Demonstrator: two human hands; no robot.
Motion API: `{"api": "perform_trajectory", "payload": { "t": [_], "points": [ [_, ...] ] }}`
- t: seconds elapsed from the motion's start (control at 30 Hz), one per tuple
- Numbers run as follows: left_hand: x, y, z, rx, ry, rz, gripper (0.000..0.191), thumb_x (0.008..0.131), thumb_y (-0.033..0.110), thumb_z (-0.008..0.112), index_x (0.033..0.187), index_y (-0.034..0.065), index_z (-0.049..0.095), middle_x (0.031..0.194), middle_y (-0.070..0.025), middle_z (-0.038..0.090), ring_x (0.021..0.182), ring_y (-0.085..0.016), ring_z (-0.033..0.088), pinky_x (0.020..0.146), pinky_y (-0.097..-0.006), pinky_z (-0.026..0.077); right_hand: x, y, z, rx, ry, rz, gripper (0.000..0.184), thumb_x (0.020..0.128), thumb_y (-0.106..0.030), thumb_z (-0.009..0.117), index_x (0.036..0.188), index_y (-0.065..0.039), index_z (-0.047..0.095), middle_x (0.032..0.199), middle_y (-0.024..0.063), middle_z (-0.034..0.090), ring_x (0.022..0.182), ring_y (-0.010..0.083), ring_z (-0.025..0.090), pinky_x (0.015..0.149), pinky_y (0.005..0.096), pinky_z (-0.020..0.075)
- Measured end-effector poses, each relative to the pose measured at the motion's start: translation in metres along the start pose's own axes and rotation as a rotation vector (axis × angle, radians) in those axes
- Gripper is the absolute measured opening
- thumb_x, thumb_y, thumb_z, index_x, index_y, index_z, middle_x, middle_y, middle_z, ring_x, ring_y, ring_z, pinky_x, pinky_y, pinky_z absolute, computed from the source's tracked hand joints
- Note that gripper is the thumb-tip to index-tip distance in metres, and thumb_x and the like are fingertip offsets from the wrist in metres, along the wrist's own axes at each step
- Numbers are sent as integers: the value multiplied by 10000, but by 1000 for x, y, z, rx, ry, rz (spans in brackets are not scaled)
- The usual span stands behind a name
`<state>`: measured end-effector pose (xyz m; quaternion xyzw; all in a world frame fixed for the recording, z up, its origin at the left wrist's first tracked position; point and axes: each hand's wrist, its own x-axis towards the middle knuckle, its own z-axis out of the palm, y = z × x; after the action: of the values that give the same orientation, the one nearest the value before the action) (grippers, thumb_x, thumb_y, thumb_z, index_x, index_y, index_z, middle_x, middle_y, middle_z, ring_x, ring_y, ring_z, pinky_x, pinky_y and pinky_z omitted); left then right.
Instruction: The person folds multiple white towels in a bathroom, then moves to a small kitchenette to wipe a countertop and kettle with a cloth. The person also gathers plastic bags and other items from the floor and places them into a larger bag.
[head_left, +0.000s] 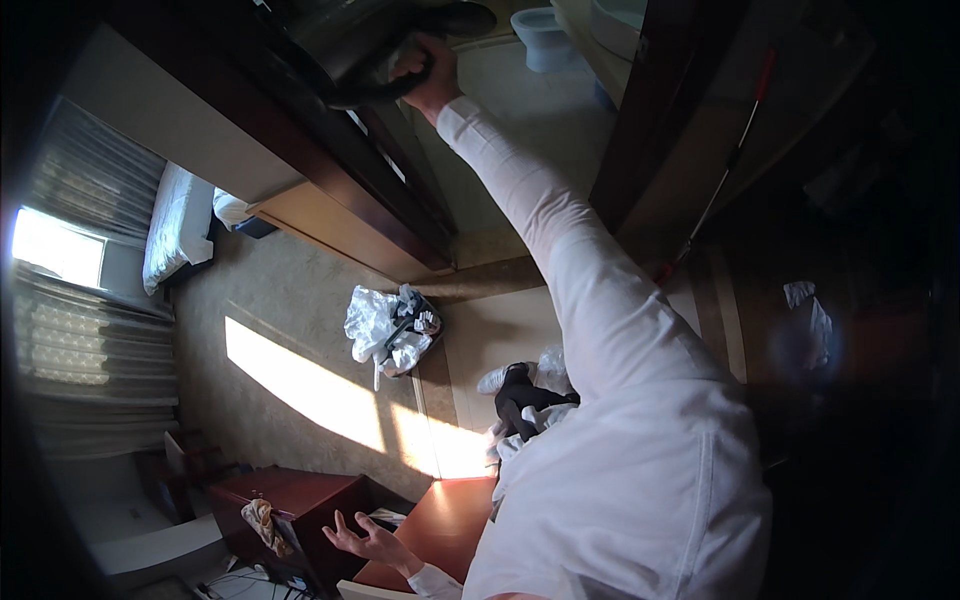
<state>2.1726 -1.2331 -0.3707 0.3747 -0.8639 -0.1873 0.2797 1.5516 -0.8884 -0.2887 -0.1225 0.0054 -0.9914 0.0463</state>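
Observation:
My right hand (431, 71) is raised at the top of the view, its fingers closed round the black curved handle (375, 96) of a dark, glossy vessel. The vessel's body is dim and partly cut off by the upper edge; it may be a kettle, but I cannot tell. Low on the left, my left hand (371, 541) is held with its fingers apart and nothing in it. It appears between a dark red wooden cabinet (289, 487) and a reddish-brown wooden top (446, 517). A patterned cloth (262, 525) hangs on the cabinet's edge.
A caddy (431, 349) with white plastic bags (367, 322) stands on the floor near my shoe (493, 380). A red-gripped pole (724, 176) leans at right. A toilet (544, 41) shows through the doorway. Beds (180, 225) and curtains (60, 352) lie beyond. Cables (240, 576) trail below the cabinet.

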Motion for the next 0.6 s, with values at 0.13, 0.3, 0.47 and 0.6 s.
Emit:
{"api": "perform_trajectory", "payload": {
  "t": [0.13, 0.3, 0.47, 0.6],
  "points": [
    [-8, -8, 0, -15, -46, -118, 328, 909, 75, 593, 1231, 11, 594, 1479, -221, 335, 1403, -333, 295, 1089, -450, 348, -30, -20, -34, -161, 40, -18, 277, 842, -189, 594, 630, -168, 416, 517, -34, 373, 450, 135, 406, 538, 329, 375],
    [-19, -13, 3, -59, -66, -198, 336, 909, 95, 593, 1239, 38, 596, 1508, -185, 292, 1393, -318, 310, 1083, -449, 350, -84, -30, -69, -536, 212, -12, 255, 824, -158, 595, 633, -142, 427, 528, -7, 383, 454, 151, 396, 529, 349, 366],
    [-26, 0, 7, -125, -37, -215, 354, 902, 130, 607, 1251, 74, 591, 1550, -115, 251, 1383, -295, 332, 1097, -505, 290, -175, 0, -98, -840, 66, 162, 257, 815, -155, 628, 635, -116, 450, 512, 21, 441, 424, 159, 457, 487, 340, 392],
    [-18, 23, 12, -199, -36, -238, 341, 924, 193, 593, 1250, 91, 595, 1554, -113, 248, 1376, -265, 349, 1103, -469, 287, -258, 50, -115, -593, 219, 479, 241, 834, -160, 621, 658, -123, 461, 539, 2, 428, 444, 140, 434, 492, 327, 390]
  ]
}}
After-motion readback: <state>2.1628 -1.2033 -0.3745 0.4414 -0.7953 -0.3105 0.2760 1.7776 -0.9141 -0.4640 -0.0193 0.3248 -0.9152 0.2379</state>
